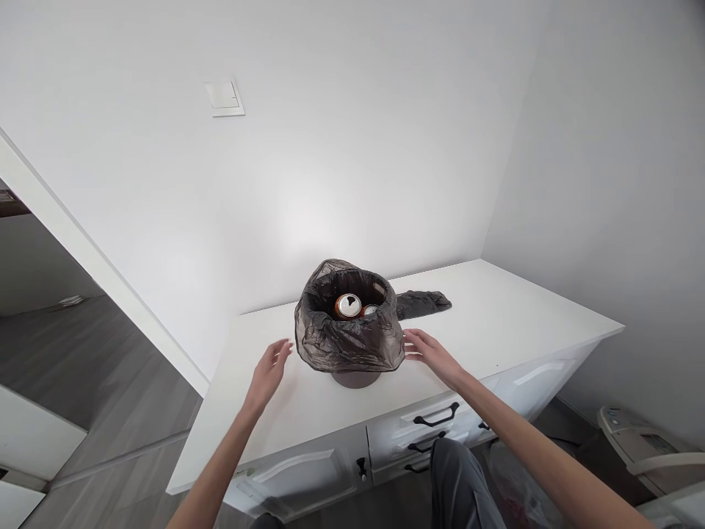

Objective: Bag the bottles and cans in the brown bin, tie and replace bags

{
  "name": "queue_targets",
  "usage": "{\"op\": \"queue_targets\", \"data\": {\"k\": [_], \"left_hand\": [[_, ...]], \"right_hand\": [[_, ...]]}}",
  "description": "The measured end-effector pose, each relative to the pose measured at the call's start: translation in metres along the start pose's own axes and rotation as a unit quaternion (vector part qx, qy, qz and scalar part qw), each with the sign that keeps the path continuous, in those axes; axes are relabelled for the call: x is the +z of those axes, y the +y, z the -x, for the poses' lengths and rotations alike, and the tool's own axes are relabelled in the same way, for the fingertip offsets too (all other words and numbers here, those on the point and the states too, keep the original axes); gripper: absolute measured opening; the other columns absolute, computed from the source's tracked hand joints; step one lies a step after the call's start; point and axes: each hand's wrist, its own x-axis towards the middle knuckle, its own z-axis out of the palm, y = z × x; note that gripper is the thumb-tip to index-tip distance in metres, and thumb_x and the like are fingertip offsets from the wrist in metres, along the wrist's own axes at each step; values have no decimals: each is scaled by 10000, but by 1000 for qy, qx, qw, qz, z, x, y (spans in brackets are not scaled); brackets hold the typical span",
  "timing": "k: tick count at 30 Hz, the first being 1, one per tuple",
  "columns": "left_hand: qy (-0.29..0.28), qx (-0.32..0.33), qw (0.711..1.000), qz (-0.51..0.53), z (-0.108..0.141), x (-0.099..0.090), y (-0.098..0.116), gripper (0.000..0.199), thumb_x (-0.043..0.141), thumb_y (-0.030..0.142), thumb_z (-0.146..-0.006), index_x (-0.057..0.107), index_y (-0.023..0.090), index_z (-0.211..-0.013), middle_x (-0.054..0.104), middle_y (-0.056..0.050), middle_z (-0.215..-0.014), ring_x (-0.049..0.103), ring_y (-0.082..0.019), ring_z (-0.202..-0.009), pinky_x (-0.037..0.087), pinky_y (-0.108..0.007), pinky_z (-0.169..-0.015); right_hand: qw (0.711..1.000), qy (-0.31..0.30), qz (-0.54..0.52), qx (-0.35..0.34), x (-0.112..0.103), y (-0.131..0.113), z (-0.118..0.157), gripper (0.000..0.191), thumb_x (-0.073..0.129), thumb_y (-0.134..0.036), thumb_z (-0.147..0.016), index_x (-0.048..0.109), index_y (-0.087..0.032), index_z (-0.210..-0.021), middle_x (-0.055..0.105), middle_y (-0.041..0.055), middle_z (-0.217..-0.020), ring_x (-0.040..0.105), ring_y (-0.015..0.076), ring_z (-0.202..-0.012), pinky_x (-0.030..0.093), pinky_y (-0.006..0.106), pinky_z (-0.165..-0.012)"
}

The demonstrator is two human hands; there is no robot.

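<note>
Bin [356, 380] at frame center, draped in a black bag [352, 347], cans [349, 306] inside, left hand [268, 372] just beside, fingers apart, right hand [433, 355] at the bag's right edge, fingers spread, contact unclear, white cabinet [512, 323] beneath.

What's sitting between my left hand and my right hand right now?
A container lined with a dark plastic bag, two cans showing inside. The head view shows it between your left hand and right hand.
</note>
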Motion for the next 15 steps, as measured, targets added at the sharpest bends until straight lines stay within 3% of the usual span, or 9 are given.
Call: {"op": "queue_targets", "data": {"k": [2, 5, 8, 11, 15], "left_hand": [[-27, -40, 995, 93, -19, 1, 35, 628, 486, 705, -947, 636, 198, -1285, 713, -171, -1299, 703, -302, -1172, 570, -419, -973], [-90, -126, 956, 250, -47, 1, 85, 679, 497, 764, -909, 661, 162, -1176, 743, -186, -1190, 741, -278, -1031, 595, -369, -869], [-137, -145, 937, 285, -66, -4, 123, 633, 600, 747, -855, 707, 155, -1050, 769, -155, -1076, 745, -260, -924, 596, -344, -800], [-151, -130, 943, 266, -75, -7, 145, 539, 775, 639, -765, 749, 163, -1015, 787, -111, -1040, 736, -243, -900, 586, -316, -782], [-151, -126, 956, 219, -71, -9, 152, 512, 884, 528, -680, 780, 138, -995, 800, -122, -1048, 733, -257, -936, 571, -300, -762]], "right_hand": [[992, -52, -102, 55, 8, -23, -3, 353, 642, -531, -942, 684, -231, -1123, 751, 99, -1032, 722, 236, -891, 596, 375, -804], [962, -107, -224, 113, 14, -61, -9, 369, 655, -571, -947, 665, -231, -1088, 742, 80, -962, 721, 216, -825, 612, 360, -761], [944, -119, -279, 128, 15, -97, -19, 330, 661, -545, -960, 665, -226, -1045, 738, 60, -900, 708, 195, -777, 609, 330, -722], [955, -117, -253, 100, 16, -125, -27, 285, 718, -470, -941, 693, -205, -1044, 744, 50, -882, 685, 169, -743, 590, 282, -679], [975, -84, -194, 69, 25, -145, -30, 250, 816, -349, -859, 693, -196, -1013, 765, 36, -921, 682, 154, -751, 566, 246, -641]]}}
